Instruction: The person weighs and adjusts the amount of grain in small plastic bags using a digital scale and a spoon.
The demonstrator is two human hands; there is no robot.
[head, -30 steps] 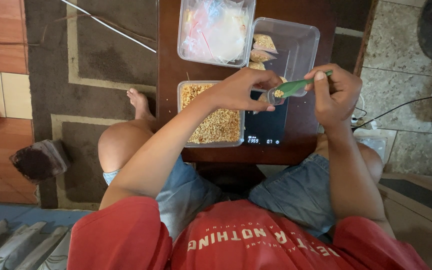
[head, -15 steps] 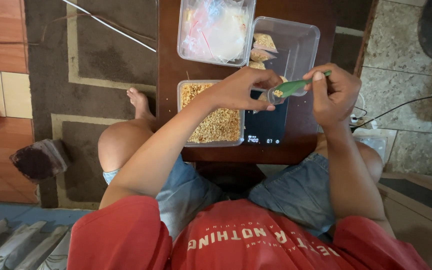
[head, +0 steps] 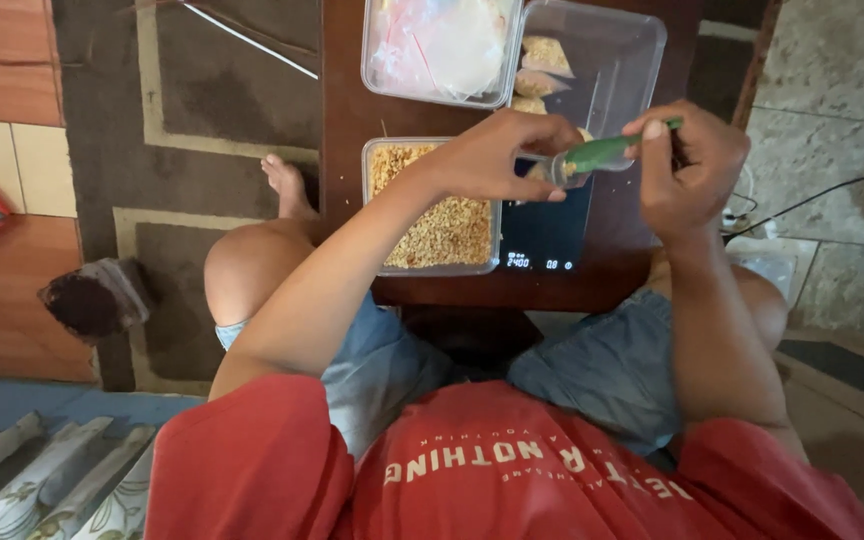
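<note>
The person's right hand [head: 687, 165] is gripping the green plastic handle of a small scoop [head: 607, 153], fingers closed around it, and is holding it level above the flat black digital kitchen scale [head: 547, 235]. The left hand [head: 497, 155] is pinching a small clear plastic bag [head: 564, 172] at the scoop's tip, thumb and fingers closed on its mouth; how full the bag is cannot be made out. To do this pouring well, the bag's mouth should be staying wide under the scoop's lip and directly over the scale, with the scoop tipping slowly so no crumbs are spilling.

Just left of the scale, a clear rectangular tub of golden-brown crumbly grain [head: 434, 208] is sitting. Beyond the scale, a clear tub holding a few filled packets [head: 602, 60] is standing, and left of that a tub of empty clear bags [head: 440, 45]. All are resting on a dark brown wooden table [head: 347, 110]. Left of the scale's table, a brown patterned rug [head: 192, 130] is covering the floor; right of it, grey stone tiles [head: 832, 120] are showing.
</note>
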